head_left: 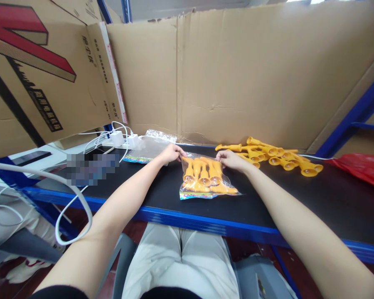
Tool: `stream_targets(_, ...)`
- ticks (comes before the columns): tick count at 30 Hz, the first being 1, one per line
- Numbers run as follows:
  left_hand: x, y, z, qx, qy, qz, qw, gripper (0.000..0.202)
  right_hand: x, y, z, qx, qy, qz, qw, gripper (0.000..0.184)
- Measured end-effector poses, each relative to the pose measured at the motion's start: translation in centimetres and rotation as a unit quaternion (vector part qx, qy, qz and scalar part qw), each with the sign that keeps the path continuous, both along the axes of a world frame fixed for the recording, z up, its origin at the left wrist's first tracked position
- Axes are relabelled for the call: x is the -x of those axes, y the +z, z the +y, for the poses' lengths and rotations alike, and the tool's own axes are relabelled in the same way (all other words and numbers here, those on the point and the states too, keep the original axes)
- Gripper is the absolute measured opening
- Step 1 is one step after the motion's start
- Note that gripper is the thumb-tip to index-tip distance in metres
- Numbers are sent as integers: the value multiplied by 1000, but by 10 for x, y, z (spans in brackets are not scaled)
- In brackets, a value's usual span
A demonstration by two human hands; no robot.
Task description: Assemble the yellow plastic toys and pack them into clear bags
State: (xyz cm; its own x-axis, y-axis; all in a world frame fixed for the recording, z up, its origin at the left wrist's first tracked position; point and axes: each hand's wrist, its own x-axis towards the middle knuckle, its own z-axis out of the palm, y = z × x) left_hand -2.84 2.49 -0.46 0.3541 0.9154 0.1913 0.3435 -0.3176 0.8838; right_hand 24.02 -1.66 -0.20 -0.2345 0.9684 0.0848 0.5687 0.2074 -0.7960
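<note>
One blue rail [205, 225] crosses the lower part of the frame, edging a black tabletop [162, 192]. Just past it, mid-frame, lies a clear bag [199, 195] filled with orange horn-shaped pieces [205, 173]. At its far side, the left hand [172, 153] pinches one top corner, the right hand [231, 160] the other. Farther back, loose orange horns [273, 151] lie heaped right of centre, flat clear packets [152, 148] left of centre; cardboard [243, 83] stands across the upper frame.
</note>
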Motion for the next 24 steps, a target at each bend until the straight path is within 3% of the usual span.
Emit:
stream_targets(5, -3, -2, 2, -50, 8, 7, 999, 29, -3, 0, 5, -101, 27, -144, 984, 7)
stream_targets(10, -7, -4, 1, -82, 30, 29, 996, 29, 0, 3, 2, -105, 27, -206, 973, 10)
stream_targets(18, -4, 6, -8, -239, 89, 114, 960, 30, 9, 8, -6, -58, 40, -185, 980, 13)
stream_targets(24, -2, 11, -12, -330, 77, 177, 924, 28, 13, 12, -10, -36, 50, -159, 985, 13)
